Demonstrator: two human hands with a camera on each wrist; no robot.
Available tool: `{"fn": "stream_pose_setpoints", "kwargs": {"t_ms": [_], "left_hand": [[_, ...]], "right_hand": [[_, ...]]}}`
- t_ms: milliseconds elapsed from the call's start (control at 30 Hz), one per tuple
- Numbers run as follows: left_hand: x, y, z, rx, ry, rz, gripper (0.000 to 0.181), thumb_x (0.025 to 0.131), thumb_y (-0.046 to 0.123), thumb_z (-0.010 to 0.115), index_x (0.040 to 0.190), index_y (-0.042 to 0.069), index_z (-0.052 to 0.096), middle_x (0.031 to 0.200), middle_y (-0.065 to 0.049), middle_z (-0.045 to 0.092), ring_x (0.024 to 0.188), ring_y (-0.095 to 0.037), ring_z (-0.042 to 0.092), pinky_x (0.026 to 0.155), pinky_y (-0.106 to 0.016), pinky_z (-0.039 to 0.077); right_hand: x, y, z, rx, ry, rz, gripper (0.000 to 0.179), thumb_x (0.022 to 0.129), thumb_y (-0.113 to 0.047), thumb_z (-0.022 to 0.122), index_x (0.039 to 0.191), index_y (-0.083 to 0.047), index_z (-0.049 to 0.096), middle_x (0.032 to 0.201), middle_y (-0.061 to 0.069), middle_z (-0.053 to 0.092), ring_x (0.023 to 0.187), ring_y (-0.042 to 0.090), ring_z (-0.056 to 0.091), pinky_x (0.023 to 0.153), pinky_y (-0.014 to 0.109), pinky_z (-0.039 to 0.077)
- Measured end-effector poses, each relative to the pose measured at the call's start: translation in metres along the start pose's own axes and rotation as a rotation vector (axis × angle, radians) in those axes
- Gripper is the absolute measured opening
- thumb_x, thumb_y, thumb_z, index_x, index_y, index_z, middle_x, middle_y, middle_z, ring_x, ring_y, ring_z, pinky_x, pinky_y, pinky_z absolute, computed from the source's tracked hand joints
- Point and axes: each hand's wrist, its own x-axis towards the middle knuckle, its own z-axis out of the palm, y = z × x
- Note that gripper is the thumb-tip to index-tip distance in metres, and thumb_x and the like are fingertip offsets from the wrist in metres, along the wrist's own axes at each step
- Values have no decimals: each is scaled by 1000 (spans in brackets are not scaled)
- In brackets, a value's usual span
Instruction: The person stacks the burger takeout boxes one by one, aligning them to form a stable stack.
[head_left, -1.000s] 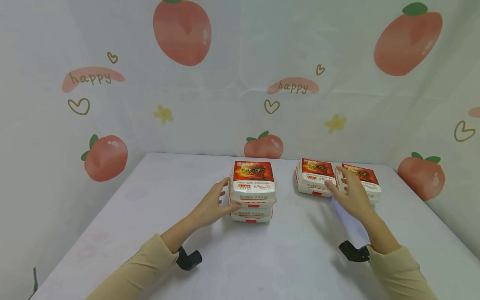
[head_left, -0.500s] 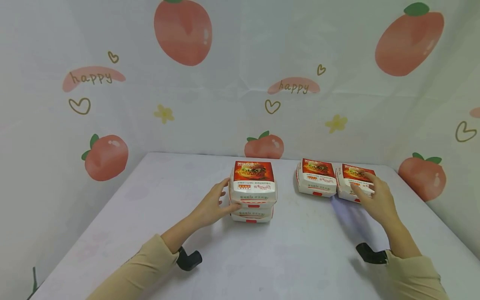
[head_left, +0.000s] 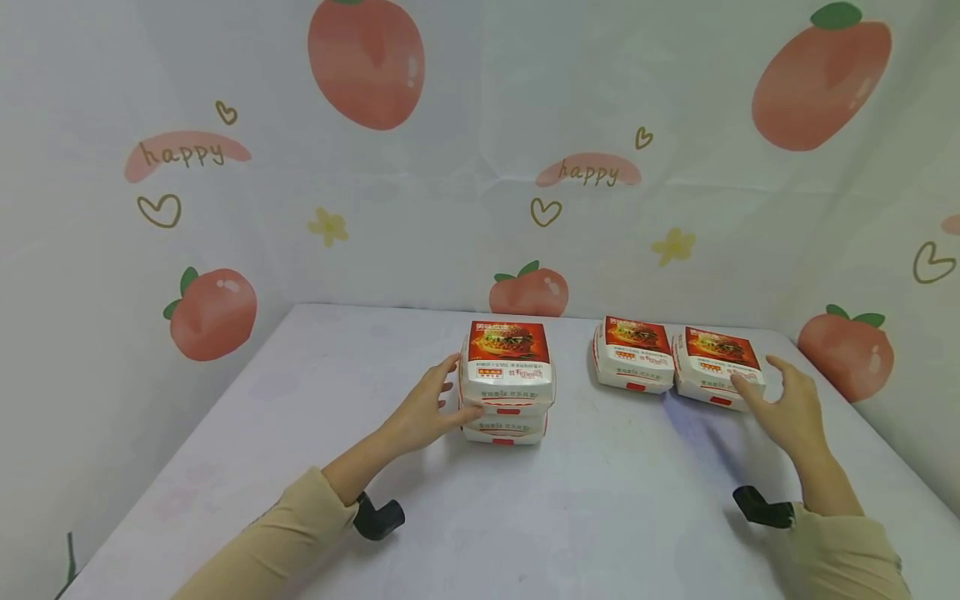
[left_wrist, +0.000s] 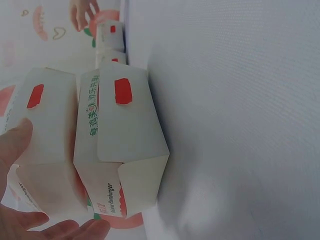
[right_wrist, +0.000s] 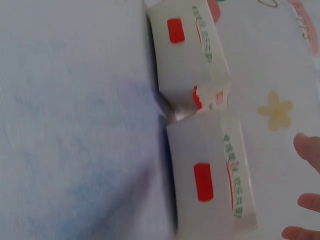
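I hold the left grip [head_left: 417,414] wide at the stacked hamburger boxes [head_left: 507,379], frame centre. My right grip [head_left: 795,414], also wide, is near the rightmost hamburger box [head_left: 708,367], frame right.

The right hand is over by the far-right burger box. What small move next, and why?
I'd probably lower the right hand and close it gently around the far-right box. The hand is open beside that box, and the right wrist view shows a visible gap between fingertips and box. The left hand is at the two-box stack, so the right seems freer.
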Motion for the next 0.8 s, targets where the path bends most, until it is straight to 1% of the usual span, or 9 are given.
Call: {"fn": "stream_pose_setpoints", "kwargs": {"t_ms": [100, 233, 400, 500, 667, 800], "left_hand": [[0, 0, 0, -2, 0, -1, 88, 82, 32, 71, 149, 11, 19, 149, -17, 29, 130, -39, 43, 103, -52, 43], [0, 0, 0, -8, -4, -3, 88, 82, 32, 71, 149, 11, 18, 149, -17, 29, 130, -38, 43, 103, -51, 43], [0, 0, 0, -9, -6, 1, 87, 83, 32, 70, 149, 10, 18, 149, -17, 29, 130, -38, 43, 103, -51, 43], [0, 0, 0, -13, -6, 1, 87, 83, 32, 70, 149, 11, 17, 149, -16, 29, 130, -38, 42, 103, -52, 42], [0, 1, 0, -17, -8, -4, 86, 84, 31, 70, 149, 11, 17, 149, -16, 28, 131, -38, 42, 104, -51, 42], [0, 1, 0, -13, -7, -7, 86, 83, 32, 70, 149, 12, 18, 149, -16, 28, 130, -37, 42, 104, -51, 42]], "right_hand": [[3, 10, 0, 3, -16, 7, 77, 93, -41, 50, 141, 13, 22, 138, 42, 25, 129, 55, 19, 102, 71, 21], [5, 20, 1, 4, -52, 15, 82, 92, -43, 52, 142, 13, 18, 140, 42, 22, 130, 57, 17, 100, 72, 23], [8, 29, 3, -6, -119, 40, 87, 91, -45, 52, 143, 11, 12, 139, 44, 19, 120, 59, 27, 92, 72, 31], [11, 32, 4, -12, -169, 60, 89, 91, -46, 51, 145, 8, 6, 141, 44, 15, 116, 61, 30, 91, 71, 35], [18, 37, 6, 9, -246, 95, 92, 91, -49, 49, 147, 2, -2, 145, 41, 4, 119, 64, 28, 94, 71, 33], [22, 40, 9, 42, -279, 97, 92, 92, -49, 49, 148, -1, -5, 146, 40, 1, 122, 64, 24, 95, 73, 30]]}}
